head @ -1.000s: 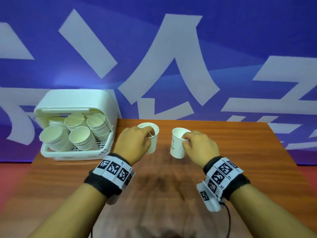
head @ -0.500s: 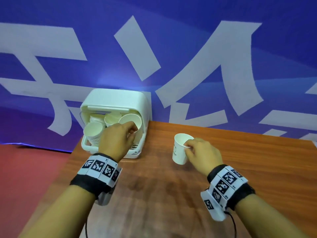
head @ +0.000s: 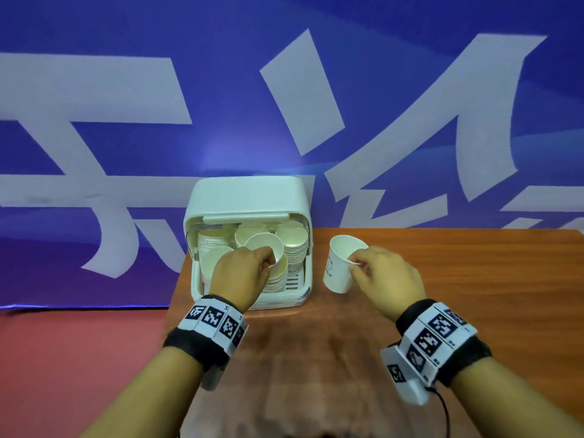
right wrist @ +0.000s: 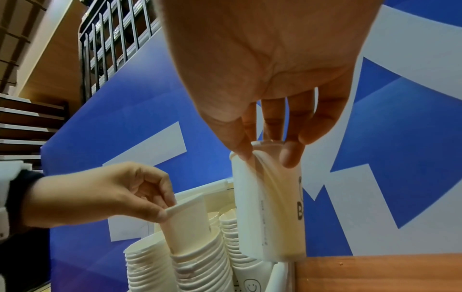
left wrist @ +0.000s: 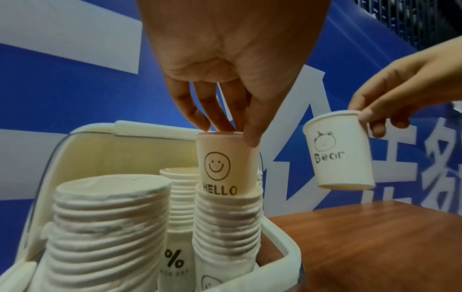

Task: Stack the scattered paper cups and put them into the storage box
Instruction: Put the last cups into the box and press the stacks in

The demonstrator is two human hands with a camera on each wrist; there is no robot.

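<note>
The white storage box (head: 252, 197) stands open at the table's back left, holding several stacks of paper cups (left wrist: 107, 221). My left hand (head: 243, 273) pinches the rim of a "HELLO" smiley cup (left wrist: 222, 162), whose base sits partway inside the top of a stack (left wrist: 226, 223) in the box. My right hand (head: 382, 276) pinches the rim of a "Bear" cup (head: 339, 263), held tilted in the air just right of the box; the Bear cup (left wrist: 340, 152) hangs clear of the table.
The brown wooden table (head: 442, 311) stretches to the right and toward me. A blue banner with white characters (head: 284, 105) stands behind it. A red floor (head: 79, 358) lies beyond the table's left edge.
My left hand carried its cup left from the table's middle into the box and onto a stack. My right hand lifted its cup and followed left, close to the box.
</note>
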